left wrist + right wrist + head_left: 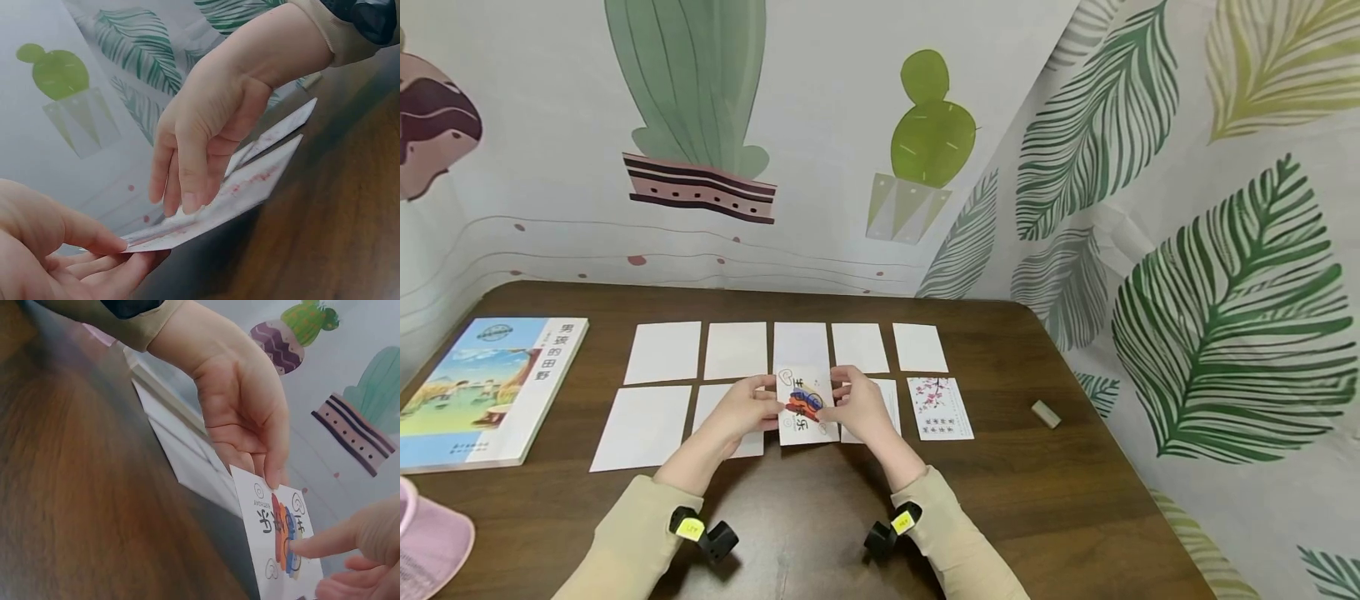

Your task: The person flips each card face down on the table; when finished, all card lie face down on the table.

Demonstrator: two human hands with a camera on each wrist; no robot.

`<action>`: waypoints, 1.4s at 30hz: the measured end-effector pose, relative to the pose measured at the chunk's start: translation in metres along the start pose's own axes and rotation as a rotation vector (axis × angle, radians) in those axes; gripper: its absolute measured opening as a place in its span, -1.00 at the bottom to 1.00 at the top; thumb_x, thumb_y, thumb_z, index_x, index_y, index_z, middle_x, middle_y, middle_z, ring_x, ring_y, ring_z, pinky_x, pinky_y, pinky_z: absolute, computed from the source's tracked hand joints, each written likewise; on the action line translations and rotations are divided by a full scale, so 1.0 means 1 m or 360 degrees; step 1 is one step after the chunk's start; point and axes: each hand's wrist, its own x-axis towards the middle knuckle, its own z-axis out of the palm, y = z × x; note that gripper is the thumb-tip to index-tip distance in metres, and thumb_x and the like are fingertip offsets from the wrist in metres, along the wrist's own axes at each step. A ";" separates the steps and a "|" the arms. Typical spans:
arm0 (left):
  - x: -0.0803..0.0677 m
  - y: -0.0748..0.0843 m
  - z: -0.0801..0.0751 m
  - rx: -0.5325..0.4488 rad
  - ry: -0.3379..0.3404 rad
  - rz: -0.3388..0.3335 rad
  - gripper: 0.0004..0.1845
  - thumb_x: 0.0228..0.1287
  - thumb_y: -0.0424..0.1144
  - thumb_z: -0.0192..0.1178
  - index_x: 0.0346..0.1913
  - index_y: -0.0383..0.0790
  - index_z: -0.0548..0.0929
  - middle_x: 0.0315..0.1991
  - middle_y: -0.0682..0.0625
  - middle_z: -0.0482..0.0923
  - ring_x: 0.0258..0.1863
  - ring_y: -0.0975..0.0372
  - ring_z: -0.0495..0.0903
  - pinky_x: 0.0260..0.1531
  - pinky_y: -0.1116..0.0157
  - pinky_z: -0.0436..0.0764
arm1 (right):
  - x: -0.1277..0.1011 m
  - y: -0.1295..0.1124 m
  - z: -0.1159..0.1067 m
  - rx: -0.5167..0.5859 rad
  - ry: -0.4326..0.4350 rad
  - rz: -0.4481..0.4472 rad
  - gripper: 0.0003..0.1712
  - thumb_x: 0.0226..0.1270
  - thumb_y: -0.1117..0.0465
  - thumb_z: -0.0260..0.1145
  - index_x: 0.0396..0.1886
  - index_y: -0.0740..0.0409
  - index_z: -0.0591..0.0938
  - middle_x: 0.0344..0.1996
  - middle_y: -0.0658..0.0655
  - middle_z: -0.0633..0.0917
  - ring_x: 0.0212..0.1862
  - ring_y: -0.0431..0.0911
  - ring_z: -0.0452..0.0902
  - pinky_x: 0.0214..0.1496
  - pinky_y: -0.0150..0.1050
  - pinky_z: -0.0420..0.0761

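A white birthday card with black writing, hearts and blue, red and orange scribbles is held at mid-table. My left hand pinches its left edge, and the left wrist view shows the thumb on top with fingers beneath. From the right, my right hand holds the card, its thumb lying across the printed face; its other fingertips are partly hidden. Behind the card lie blank white cards in two rows, including one just beyond it. A plum-blossom card lies face up to the right.
A book lies at the table's left, with a pink mesh container at the near left edge. Toward the right edge rests a small pale block. A wall covering with printed plants hangs behind the table.
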 end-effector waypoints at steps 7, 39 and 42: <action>-0.009 0.018 -0.009 -0.0015 -0.0021 0.0075 -0.42 0.37 -0.47 0.01 0.36 -0.71 0.12 0.20 -0.54 0.39 -0.02 0.09 0.64 -0.04 0.24 0.68 | -0.007 -0.012 -0.002 0.0278 0.0005 -0.0241 -0.53 0.18 0.34 0.42 0.11 0.29 0.59 -0.01 0.27 0.71 -0.08 0.08 0.71 -0.11 -0.25 0.71; -0.008 0.016 0.010 0.0070 -0.0049 0.0403 -0.46 0.14 -0.32 0.40 0.18 -0.42 0.52 0.08 -0.29 0.57 -0.11 0.19 0.64 -0.14 0.40 0.64 | -0.011 -0.024 -0.005 0.0498 0.0237 -0.0268 -0.74 0.21 0.33 0.33 -0.14 0.40 0.65 -0.30 0.33 0.76 -0.24 0.04 0.76 -0.21 -0.35 0.68; -0.004 0.012 0.002 0.0094 -0.0066 0.0422 -0.45 0.17 -0.32 0.38 0.21 -0.43 0.50 0.08 -0.31 0.57 -0.09 0.20 0.64 -0.10 0.41 0.63 | -0.005 -0.015 -0.007 0.0472 0.0225 -0.0211 -0.77 0.20 0.33 0.34 -0.16 0.36 0.67 -0.32 0.31 0.75 -0.36 -0.09 0.72 -0.32 -0.38 0.65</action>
